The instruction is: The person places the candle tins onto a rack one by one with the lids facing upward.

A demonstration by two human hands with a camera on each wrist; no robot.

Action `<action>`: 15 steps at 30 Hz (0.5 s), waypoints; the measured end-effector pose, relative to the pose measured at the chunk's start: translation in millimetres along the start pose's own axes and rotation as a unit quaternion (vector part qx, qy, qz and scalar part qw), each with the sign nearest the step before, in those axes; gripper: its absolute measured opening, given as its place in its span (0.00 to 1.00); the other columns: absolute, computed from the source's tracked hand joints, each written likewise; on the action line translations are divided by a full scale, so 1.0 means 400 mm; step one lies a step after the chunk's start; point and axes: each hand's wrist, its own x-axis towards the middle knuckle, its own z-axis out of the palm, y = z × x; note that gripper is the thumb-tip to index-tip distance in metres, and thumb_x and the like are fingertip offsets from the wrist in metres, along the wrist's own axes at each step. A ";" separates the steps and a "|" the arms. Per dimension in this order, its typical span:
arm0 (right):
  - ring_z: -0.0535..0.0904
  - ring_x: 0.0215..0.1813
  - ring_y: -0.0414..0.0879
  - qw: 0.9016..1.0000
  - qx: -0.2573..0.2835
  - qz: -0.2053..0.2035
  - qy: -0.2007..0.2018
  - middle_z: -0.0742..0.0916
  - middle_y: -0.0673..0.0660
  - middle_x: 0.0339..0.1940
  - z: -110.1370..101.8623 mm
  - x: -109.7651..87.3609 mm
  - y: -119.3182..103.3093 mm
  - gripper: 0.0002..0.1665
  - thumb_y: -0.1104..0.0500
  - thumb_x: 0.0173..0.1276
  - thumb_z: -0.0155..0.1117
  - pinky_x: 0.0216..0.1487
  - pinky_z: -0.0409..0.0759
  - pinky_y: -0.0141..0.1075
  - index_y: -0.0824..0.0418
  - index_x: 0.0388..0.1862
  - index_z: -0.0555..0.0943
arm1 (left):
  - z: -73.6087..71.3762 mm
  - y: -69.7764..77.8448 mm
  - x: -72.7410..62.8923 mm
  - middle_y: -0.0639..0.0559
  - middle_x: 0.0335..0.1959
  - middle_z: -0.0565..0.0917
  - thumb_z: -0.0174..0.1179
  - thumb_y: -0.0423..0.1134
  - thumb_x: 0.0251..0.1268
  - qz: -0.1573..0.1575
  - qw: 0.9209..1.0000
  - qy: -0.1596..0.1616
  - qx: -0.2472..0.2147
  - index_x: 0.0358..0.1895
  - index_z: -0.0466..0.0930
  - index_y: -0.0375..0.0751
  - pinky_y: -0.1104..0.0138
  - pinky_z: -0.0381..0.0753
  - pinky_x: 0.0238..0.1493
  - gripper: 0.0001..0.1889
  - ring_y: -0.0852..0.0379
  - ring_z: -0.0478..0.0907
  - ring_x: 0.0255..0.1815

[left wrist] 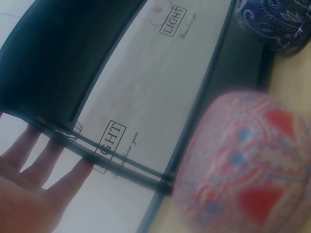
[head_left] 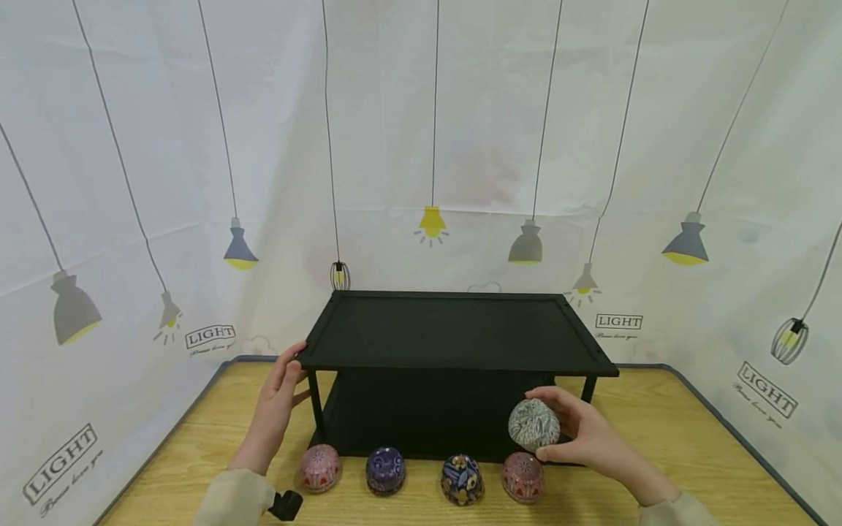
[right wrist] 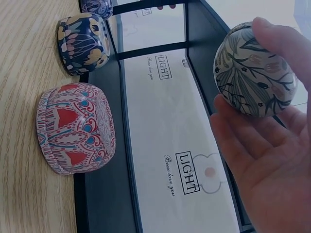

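My right hand (head_left: 582,435) holds a round white tin with a grey-green leaf pattern (right wrist: 255,73), thumb on one side and fingers on the other. The tin is tilted in front of the right part of a black two-tier shelf (head_left: 454,332). At the shelf's left side, my left hand (head_left: 279,398) touches the edge of the top board with fairly straight fingers (left wrist: 73,182). Below the held tin sits a red-and-pink patterned tin (right wrist: 77,128). Further left in the row stand a navy floral tin (head_left: 462,480), a purple-blue tin (head_left: 385,471) and another pink tin (head_left: 320,468).
The shelf stands on a light wooden table (head_left: 631,409), with the row of tins along its front edge. A white curtain printed with hanging lamps (head_left: 395,146) surrounds the table at the back and sides. A small black object (head_left: 286,505) is at the left sleeve.
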 end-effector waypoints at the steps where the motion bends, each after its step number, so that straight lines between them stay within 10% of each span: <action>1: 0.78 0.54 0.39 1.000 0.000 -0.001 0.000 0.75 0.57 0.62 0.000 0.000 -0.001 0.36 0.67 0.60 0.71 0.48 0.80 0.37 0.66 0.66 0.67 | 0.000 0.000 0.000 0.40 0.73 0.55 0.37 0.49 0.81 0.000 1.000 0.000 0.000 0.75 0.54 0.48 0.35 0.60 0.62 0.25 0.38 0.57 0.69; 15: 0.77 0.57 0.38 1.000 0.007 -0.012 0.006 0.76 0.45 0.61 0.007 0.007 -0.014 0.36 0.68 0.60 0.71 0.50 0.80 0.36 0.66 0.66 0.68 | 0.002 -0.003 0.003 0.41 0.73 0.55 0.37 0.50 0.80 -0.007 1.000 0.005 0.004 0.75 0.55 0.50 0.36 0.61 0.62 0.25 0.38 0.58 0.68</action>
